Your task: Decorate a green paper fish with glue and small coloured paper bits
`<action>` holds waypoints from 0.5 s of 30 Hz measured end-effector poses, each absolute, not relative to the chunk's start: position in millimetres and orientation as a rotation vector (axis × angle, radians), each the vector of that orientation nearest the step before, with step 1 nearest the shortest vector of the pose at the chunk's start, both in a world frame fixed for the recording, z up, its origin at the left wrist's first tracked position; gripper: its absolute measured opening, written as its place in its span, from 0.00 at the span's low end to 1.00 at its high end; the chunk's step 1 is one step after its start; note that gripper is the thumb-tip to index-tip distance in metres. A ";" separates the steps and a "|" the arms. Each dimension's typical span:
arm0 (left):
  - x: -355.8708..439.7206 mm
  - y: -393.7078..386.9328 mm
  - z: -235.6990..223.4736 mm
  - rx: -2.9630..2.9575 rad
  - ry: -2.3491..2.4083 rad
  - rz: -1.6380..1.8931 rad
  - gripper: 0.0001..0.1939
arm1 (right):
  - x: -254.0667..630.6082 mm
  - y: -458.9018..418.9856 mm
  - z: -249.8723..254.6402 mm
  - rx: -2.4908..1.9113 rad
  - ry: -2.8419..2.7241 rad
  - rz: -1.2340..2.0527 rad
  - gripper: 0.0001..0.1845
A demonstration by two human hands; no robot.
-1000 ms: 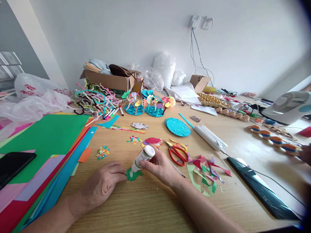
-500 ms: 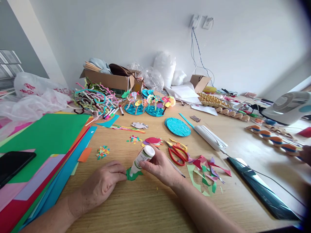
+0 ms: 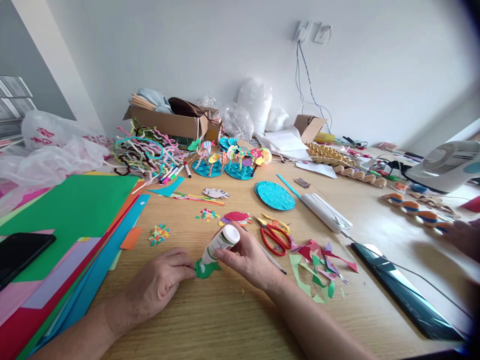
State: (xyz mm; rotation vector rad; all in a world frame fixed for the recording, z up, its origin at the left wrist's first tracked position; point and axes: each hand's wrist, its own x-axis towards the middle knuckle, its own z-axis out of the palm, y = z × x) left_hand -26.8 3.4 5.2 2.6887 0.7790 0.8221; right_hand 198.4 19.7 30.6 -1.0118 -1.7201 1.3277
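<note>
Green paper cutout [image 3: 210, 271] is flat at lower centre of the frame, and our left hand [image 3: 162, 280] has its fingers bunched at the edge, can't tell if they're pinching. We've got our right hand [image 3: 250, 259] wrapped round a glue bottle [image 3: 221, 246], tipped nozzle-down over it. Past that, right of centre: red scissors [image 3: 275, 239], then blue discs [image 3: 275, 195].

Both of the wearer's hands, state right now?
Left hand: fingertips at the edge of the green cutout; can't tell if pinching or pressing.
Right hand: closed around the white bottle, tipped nozzle-down.
</note>
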 end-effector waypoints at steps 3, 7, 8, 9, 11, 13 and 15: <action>-26.4 3.1 5.5 2.680 0.784 0.812 0.21 | 197.5 19.9 31.2 -1.004 -1.730 1.301 0.21; -26.2 3.1 7.7 2.684 0.793 0.808 0.21 | 197.5 19.2 32.9 -1.026 -1.751 1.298 0.18; -26.2 3.1 8.4 2.689 0.798 0.807 0.21 | 197.9 18.8 33.7 -1.034 -1.760 1.302 0.17; -26.2 3.1 9.0 2.693 0.802 0.801 0.21 | 198.5 18.4 34.5 -1.040 -1.767 1.305 0.16; -26.3 2.8 9.6 2.701 0.797 0.790 0.20 | 200.0 17.7 35.7 -1.046 -1.775 1.285 0.16; -26.5 2.5 9.2 2.705 0.788 0.802 0.20 | 201.2 17.2 36.6 -1.053 -1.782 1.260 0.16; -26.9 2.3 8.1 2.701 0.791 0.820 0.21 | 201.9 16.6 37.0 -1.064 -1.807 1.268 0.17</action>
